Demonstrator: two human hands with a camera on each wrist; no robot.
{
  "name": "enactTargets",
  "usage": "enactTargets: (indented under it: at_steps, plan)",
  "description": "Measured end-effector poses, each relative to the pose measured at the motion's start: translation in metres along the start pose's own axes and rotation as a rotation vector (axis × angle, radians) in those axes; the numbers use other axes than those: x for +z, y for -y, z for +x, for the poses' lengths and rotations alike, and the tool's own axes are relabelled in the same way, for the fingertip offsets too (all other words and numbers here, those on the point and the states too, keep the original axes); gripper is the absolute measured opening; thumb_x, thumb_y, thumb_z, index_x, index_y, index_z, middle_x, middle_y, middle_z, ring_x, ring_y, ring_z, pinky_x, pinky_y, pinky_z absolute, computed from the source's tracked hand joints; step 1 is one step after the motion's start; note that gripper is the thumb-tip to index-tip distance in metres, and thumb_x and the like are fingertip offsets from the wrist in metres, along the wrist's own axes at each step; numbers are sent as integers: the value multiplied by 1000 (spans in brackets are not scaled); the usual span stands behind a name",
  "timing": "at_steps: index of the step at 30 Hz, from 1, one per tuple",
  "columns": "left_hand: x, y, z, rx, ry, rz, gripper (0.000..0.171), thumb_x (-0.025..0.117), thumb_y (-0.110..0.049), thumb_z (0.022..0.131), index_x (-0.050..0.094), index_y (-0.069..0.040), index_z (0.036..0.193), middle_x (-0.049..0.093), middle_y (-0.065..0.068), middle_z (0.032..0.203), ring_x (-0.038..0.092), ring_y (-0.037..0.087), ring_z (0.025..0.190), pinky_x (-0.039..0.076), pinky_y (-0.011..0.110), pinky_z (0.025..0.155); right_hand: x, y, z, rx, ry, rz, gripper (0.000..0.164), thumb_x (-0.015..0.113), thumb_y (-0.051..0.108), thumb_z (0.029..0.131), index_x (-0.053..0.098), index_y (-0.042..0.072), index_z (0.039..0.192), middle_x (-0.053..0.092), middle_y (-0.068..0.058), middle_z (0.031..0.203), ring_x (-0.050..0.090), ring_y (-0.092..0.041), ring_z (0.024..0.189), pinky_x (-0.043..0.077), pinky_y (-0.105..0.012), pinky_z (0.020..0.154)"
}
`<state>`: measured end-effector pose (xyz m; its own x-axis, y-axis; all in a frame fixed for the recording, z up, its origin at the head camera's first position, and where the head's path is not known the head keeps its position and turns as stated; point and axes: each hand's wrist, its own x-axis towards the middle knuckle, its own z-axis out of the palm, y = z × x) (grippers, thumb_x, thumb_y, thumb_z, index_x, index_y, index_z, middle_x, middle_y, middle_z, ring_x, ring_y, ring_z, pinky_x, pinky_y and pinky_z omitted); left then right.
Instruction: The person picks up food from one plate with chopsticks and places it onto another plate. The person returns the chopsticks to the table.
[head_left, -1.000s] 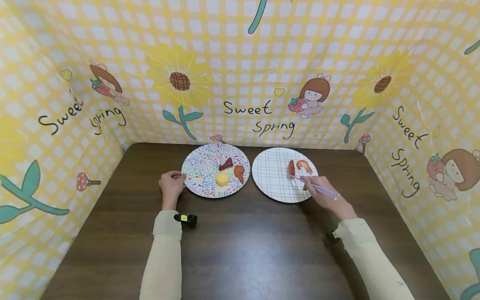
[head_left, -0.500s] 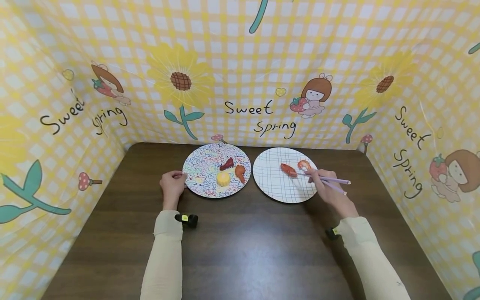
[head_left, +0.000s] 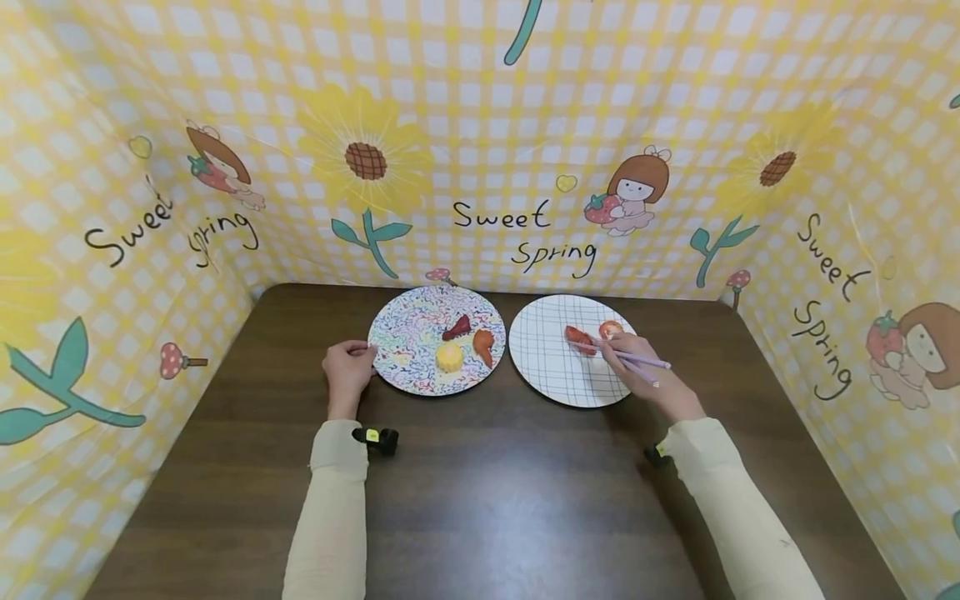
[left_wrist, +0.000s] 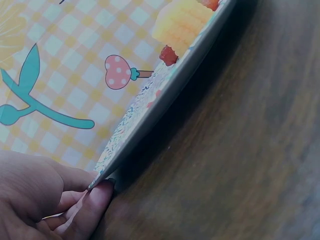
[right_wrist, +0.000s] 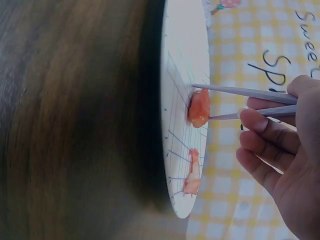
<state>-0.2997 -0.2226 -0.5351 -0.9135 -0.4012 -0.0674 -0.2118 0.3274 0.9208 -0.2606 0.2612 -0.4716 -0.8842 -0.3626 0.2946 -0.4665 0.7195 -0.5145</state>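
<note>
My left hand [head_left: 348, 371] pinches the left rim of a plate [head_left: 405, 325] with a colourful squiggle pattern; in the left wrist view, thumb and fingers [left_wrist: 97, 192] meet at its edge. A pair of lilac chopsticks [head_left: 645, 362] is held in my right hand [head_left: 651, 379], over a white plate [head_left: 536, 350] with a blue grid. On that plate lies a red-orange piece of food [right_wrist: 200, 108], and the chopstick tips stand at either side of it in the right wrist view. A curled shrimp [head_left: 611, 328] lies to its right, partly hidden by the right hand.
On the squiggle plate are a yellow ridged piece [head_left: 449, 358], a dark red drumstick-shaped piece [head_left: 457, 327] and an orange-brown piece [head_left: 483, 347]. Both plates stand near the back of the brown table [head_left: 480, 500], close to the yellow checked cloth wall [head_left: 420, 242].
The red-orange piece has turned from upright to slanted. The chopsticks spread apart, then drew closer together around it. My left hand stayed at the plate rim.
</note>
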Motion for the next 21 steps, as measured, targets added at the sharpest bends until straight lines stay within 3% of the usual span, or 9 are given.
enactTargets:
  at_steps: [4, 10, 15, 21]
  plan:
    - [0, -1, -2, 6, -1, 6, 28, 68, -17, 98, 71, 4, 116, 69, 22, 108, 64, 7, 67, 55, 16, 56, 0, 9, 3, -62, 14, -94, 21, 56, 6, 102, 66, -2, 85, 62, -11, 80, 57, -27, 77, 51, -43, 76]
    - [1, 0, -4, 1, -1, 6, 28, 68, -17, 98, 71, 4, 116, 70, 23, 108, 64, 8, 65, 54, 15, 55, -2, 14, 6, -120, -10, -89, 29, 56, 2, 101, 57, 5, 73, 50, -4, 66, 50, -21, 67, 47, -38, 67]
    - [0, 0, -4, 10, 0, 6, 28, 68, -16, 97, 71, 5, 116, 70, 24, 107, 63, 5, 61, 54, 15, 54, -6, 1, 3, 12, -37, 22, 32, 52, 8, 105, 69, -3, 81, 65, -11, 72, 57, -25, 67, 48, -33, 63]
    - [0, 0, -2, 29, -8, -13, 27, 68, -14, 97, 71, 7, 114, 70, 24, 105, 62, 4, 61, 54, 15, 54, -14, -15, 0, 214, -26, 89, 48, 40, 27, 110, 75, -2, 95, 73, -18, 90, 63, -34, 83, 49, -32, 69]
